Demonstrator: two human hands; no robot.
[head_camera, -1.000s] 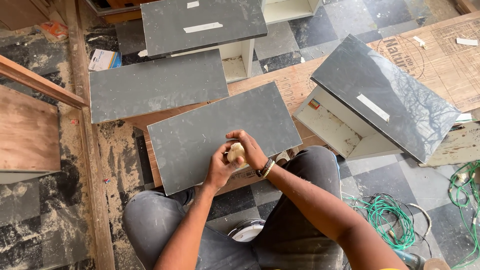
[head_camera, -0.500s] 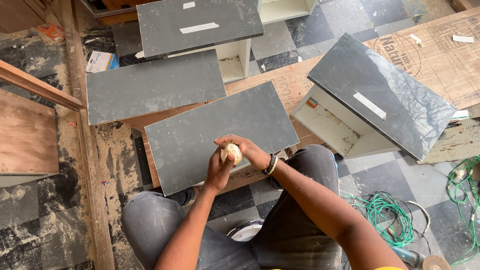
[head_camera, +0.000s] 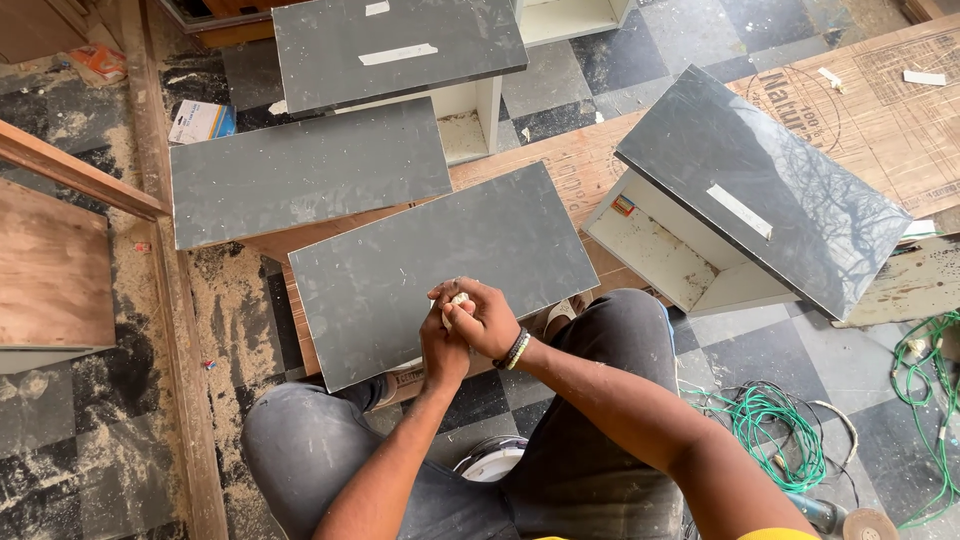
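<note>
We see both hands brought together just above the near edge of a grey laminate panel (head_camera: 440, 275) that lies flat across the person's knees. The left hand (head_camera: 443, 345) and the right hand (head_camera: 487, 320) are curled closed around a small pale roundish object (head_camera: 459, 299), of which only a bit shows between the fingers, so we cannot tell what it is. The right wrist wears a dark wristband (head_camera: 514, 349). Just beyond that panel lies a second grey panel (head_camera: 305, 180), and past it a third grey panel with a strip of pale tape (head_camera: 398, 45) rests on top of a white cabinet box (head_camera: 470, 115). To the right, a grey-fronted drawer box (head_camera: 730, 215) sits tilted on a plywood sheet (head_camera: 880, 110). A coil of green cable (head_camera: 775, 430) lies on the checkered tile floor (head_camera: 60, 420) near the person's right leg, and sawdust is scattered over the floor to the left. A brown wooden board (head_camera: 50, 270) lies at the left edge. A small blue-and-white packet (head_camera: 200, 120) rests beside the second panel.
</note>
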